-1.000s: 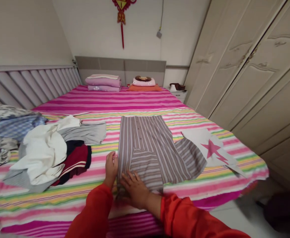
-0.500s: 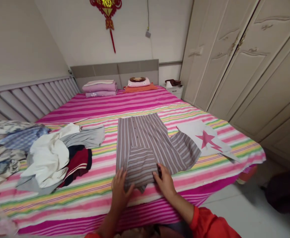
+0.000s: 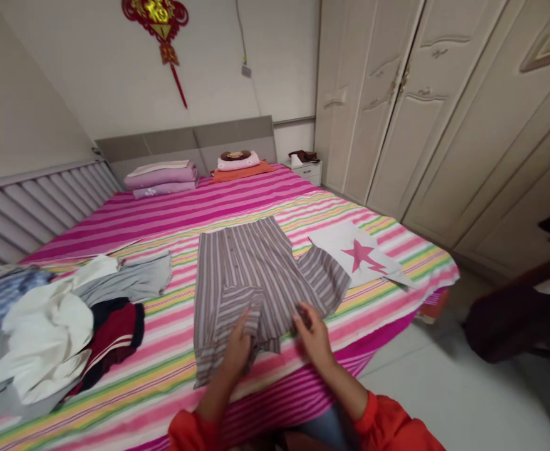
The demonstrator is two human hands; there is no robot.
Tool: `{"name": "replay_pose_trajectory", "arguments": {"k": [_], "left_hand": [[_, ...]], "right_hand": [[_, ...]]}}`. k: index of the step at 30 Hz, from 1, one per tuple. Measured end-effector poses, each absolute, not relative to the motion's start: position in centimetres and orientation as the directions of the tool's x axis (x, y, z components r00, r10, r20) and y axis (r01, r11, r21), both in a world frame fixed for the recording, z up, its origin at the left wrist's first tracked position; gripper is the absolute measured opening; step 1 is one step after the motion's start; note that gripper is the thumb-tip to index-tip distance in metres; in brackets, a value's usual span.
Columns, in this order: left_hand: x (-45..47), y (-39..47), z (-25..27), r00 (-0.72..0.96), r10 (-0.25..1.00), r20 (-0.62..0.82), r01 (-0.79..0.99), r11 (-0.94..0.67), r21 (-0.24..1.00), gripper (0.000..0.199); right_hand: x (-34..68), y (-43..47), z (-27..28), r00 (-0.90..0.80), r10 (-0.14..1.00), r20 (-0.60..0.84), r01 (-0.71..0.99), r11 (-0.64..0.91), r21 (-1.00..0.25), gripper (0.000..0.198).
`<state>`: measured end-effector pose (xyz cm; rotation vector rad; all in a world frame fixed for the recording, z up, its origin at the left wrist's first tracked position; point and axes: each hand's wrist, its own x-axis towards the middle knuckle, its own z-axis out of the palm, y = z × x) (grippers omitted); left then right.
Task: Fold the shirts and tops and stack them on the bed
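Note:
A brown-and-grey striped shirt (image 3: 268,269) lies spread on the bed, buttons up and hem toward me. One sleeve is folded over its lower left part, and the other sticks out to the right. My left hand (image 3: 238,347) is closed on the folded sleeve, bunching the cloth; its fingertips are partly hidden. By the lower right hem is my right hand (image 3: 313,335), its fingers loosely curled and apart, with no cloth visibly gripped. Beside the right sleeve lies a flat white garment (image 3: 338,241) with a pink star print.
To the left, a loose heap holds a white garment (image 3: 49,332), grey cloth (image 3: 129,282) and a dark red piece (image 3: 110,344). Folded lilac bedding (image 3: 162,178) and a pink pillow (image 3: 237,161) rest by the headboard (image 3: 181,147). A wardrobe (image 3: 378,94) stands at right.
My left hand has gone from lying open at the shirt's lower left to grasping the sleeve, which is now bunched and shifted. The view has turned right.

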<state>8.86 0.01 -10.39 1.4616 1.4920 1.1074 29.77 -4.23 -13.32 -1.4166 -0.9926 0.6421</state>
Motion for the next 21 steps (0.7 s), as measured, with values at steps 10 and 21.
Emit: {"name": "replay_pose_trajectory", "arguments": {"k": [10, 21], "left_hand": [[4.6, -0.5, -7.2, -0.402, 0.855, -0.328, -0.221, 0.257, 0.941, 0.017], [8.3, -2.2, -8.2, 0.052, 0.998, 0.029, 0.307, -0.044, 0.951, 0.081]], "right_hand": [[41.1, -2.4, -13.0, 0.752, 0.617, -0.231, -0.265, -0.038, -0.963, 0.046], [39.5, 0.5, -9.8, 0.599, 0.712, -0.367, -0.503, -0.022, -0.864, 0.049]]}}
